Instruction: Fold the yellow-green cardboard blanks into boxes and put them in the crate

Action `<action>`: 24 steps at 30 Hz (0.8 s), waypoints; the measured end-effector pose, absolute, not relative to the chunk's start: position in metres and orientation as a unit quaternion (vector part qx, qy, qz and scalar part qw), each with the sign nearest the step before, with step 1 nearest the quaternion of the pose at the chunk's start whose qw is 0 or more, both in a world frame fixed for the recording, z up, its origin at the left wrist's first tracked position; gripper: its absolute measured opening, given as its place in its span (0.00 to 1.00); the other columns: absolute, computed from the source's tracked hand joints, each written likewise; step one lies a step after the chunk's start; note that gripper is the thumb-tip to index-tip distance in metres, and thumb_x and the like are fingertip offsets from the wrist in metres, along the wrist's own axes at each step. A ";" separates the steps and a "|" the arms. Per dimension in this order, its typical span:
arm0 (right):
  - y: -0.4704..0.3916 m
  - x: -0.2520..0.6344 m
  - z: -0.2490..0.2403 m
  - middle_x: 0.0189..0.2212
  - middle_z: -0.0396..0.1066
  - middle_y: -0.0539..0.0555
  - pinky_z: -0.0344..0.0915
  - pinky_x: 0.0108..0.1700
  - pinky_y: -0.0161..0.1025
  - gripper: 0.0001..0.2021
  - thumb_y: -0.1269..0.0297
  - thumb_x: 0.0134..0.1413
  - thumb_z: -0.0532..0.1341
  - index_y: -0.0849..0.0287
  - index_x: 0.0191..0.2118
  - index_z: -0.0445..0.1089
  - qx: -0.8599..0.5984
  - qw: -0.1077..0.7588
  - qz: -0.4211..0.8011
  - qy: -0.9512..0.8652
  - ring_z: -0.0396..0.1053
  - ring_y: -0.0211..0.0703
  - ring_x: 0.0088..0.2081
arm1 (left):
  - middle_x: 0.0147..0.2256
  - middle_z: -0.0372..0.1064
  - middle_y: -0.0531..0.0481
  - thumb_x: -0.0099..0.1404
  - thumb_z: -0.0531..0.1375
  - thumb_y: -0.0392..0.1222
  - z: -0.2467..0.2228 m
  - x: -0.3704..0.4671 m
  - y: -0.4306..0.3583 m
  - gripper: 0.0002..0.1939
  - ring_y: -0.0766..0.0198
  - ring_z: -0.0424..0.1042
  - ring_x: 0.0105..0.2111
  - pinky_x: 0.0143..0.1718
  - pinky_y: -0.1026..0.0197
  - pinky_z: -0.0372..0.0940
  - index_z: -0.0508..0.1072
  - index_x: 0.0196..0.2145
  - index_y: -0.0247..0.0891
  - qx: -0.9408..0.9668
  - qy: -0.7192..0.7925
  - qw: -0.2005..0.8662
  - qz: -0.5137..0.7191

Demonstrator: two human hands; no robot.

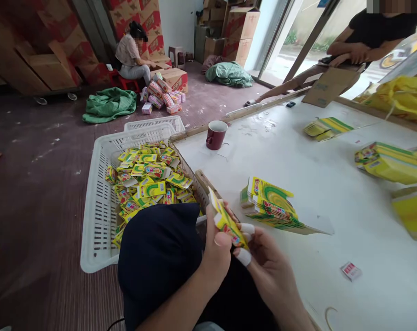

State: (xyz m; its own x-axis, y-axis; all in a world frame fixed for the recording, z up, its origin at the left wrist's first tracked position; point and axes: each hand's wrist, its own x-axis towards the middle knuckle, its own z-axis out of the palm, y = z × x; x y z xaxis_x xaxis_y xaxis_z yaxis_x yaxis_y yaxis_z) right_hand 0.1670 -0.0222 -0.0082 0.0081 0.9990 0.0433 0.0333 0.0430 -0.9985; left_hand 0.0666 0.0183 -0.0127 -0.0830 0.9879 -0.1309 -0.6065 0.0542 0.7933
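Observation:
Above my lap, my left hand (217, 250) is closed around a small yellow and green printed carton (227, 225), whose white flap stands up at the far end. My right hand (263, 257) pinches the near end of the same carton, with white tape wrapped on its fingertips. Just beyond my right hand, a stack of flat yellow cartons (274, 204) leans on the white table (298, 266). To my left, a white plastic basket (100, 197) holds many small yellow cartons (151, 188) in a loose heap.
A maroon mug (216, 135) stands near the table's left edge. More yellow carton bundles (390, 163) lie at the table's right. A small red and white packet (351, 271) is nearby. One person (134, 57) sits by pink boxes (163, 94); another person (370, 41) sits at the far right.

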 end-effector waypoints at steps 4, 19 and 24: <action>-0.021 0.189 -0.003 0.35 0.79 0.47 0.74 0.36 0.31 0.08 0.66 0.58 0.64 0.48 0.43 0.74 -0.518 0.535 0.371 -0.554 0.76 0.38 0.33 | 0.32 0.76 0.50 0.56 0.68 0.55 -0.011 0.064 0.016 0.18 0.61 0.75 0.33 0.38 0.61 0.71 0.77 0.37 0.39 0.328 0.352 0.618 0.622; -0.043 0.216 0.027 0.64 0.61 0.54 0.47 0.67 0.64 0.31 0.64 0.58 0.62 0.40 0.65 0.56 -0.560 0.481 0.050 -0.673 0.53 0.56 0.67 | 0.46 0.74 0.43 0.52 0.69 0.38 0.028 0.052 0.009 0.32 0.47 0.75 0.46 0.47 0.46 0.71 0.64 0.53 0.42 0.743 0.414 0.458 0.258; -0.041 0.202 0.011 0.63 0.63 0.62 0.66 0.58 0.56 0.31 0.50 0.63 0.56 0.51 0.69 0.51 -0.530 0.563 0.456 -0.441 0.65 0.57 0.61 | 0.51 0.69 0.41 0.56 0.67 0.39 0.013 0.059 0.006 0.37 0.47 0.72 0.51 0.49 0.49 0.69 0.55 0.58 0.43 0.796 0.365 0.383 0.294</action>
State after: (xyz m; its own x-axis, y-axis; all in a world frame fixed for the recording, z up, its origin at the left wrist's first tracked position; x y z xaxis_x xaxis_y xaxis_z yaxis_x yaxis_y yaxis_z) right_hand 0.2015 -0.0409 0.0110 0.1954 0.9806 0.0125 -0.0457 0.0219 -0.9987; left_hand 0.0590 0.0061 0.0132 0.5608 0.8062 0.1888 0.3559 -0.4406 0.8242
